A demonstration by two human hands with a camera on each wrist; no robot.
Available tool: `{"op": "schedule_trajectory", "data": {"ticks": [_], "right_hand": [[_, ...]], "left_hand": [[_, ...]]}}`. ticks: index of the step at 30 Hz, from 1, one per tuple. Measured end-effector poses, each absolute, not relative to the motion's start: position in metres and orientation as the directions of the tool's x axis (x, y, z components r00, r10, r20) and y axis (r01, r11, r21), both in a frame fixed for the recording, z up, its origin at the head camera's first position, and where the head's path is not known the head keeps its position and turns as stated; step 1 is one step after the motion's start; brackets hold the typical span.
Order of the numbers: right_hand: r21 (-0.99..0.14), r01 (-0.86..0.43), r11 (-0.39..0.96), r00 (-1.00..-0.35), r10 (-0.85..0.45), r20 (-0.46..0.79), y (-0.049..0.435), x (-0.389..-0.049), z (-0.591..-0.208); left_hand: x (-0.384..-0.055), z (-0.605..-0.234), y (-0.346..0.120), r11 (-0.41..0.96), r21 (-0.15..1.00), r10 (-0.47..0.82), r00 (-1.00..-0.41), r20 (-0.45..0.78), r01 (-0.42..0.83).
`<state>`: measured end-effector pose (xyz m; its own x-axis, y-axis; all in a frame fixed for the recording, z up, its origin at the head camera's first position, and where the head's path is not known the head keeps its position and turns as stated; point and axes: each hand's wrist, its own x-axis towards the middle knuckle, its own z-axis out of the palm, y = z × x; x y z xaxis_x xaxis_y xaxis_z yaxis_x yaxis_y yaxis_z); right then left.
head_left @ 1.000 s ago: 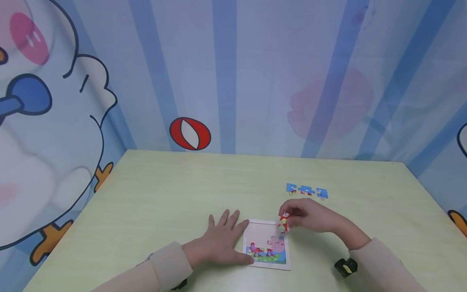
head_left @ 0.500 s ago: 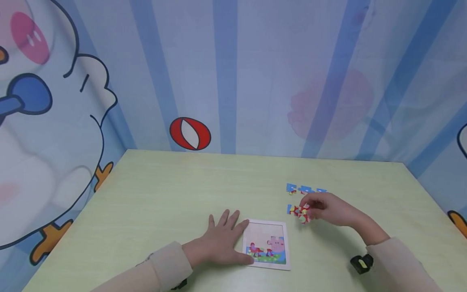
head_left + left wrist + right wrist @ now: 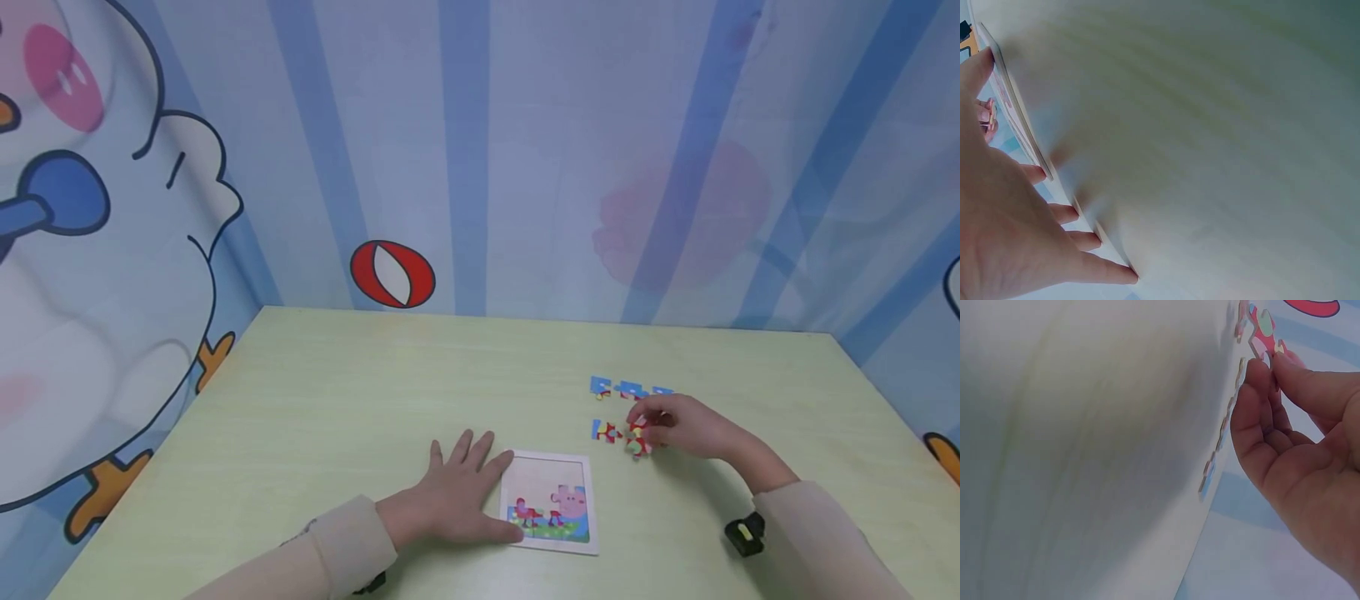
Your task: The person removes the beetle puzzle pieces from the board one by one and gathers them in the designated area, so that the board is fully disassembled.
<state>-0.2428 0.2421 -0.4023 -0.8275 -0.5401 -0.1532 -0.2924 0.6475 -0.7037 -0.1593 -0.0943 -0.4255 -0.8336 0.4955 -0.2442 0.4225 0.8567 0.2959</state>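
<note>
Red and green, a puzzle piece [image 3: 637, 442] is pinched between thumb and fingers of the right hand [image 3: 688, 427], over the pale table [image 3: 390, 375], just right of a blue-edged piece [image 3: 604, 431] and in front of a row of blue pieces [image 3: 631, 388]. The left hand [image 3: 459, 498], fingers straight and spread, touches the white frame [image 3: 592, 517], whose lower part holds fitted pieces [image 3: 572, 503].

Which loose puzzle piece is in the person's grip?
The red, green-spotted piece, pinched by the right hand. Its blue-edged neighbour and the back row of three lie unheld on the table.
</note>
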Motion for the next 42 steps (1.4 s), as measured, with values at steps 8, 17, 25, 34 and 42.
{"op": "schedule_trajectory", "data": {"ticks": [8,17,25,34,42], "right_hand": [[-0.639,-0.290,0.712,-0.856,-0.491,-0.159,0.242,-0.248,-0.409],[-0.583,-0.320,0.747,-0.868,-0.477,-0.134,0.241,-0.250,-0.411],[-0.549,-0.344,0.762,-0.869,-0.480,-0.123,0.239,-0.252,-0.412],[-0.528,-0.332,0.781,-0.877,-0.462,-0.131,0.238,-0.255,-0.418],[-0.531,-0.333,0.779,-0.877,-0.463,-0.129,0.238,-0.255,-0.418]], "left_hand": [[-0.159,-0.424,-0.094,0.855,0.297,0.497,-0.833,-0.242,0.424],[-0.160,-0.425,-0.093,0.856,0.288,0.499,-0.833,-0.239,0.430],[-0.160,-0.425,-0.094,0.857,0.290,0.496,-0.834,-0.240,0.426],[-0.160,-0.426,-0.094,0.860,0.286,0.491,-0.836,-0.246,0.421],[-0.160,-0.426,-0.093,0.858,0.298,0.492,-0.834,-0.250,0.418]]}}
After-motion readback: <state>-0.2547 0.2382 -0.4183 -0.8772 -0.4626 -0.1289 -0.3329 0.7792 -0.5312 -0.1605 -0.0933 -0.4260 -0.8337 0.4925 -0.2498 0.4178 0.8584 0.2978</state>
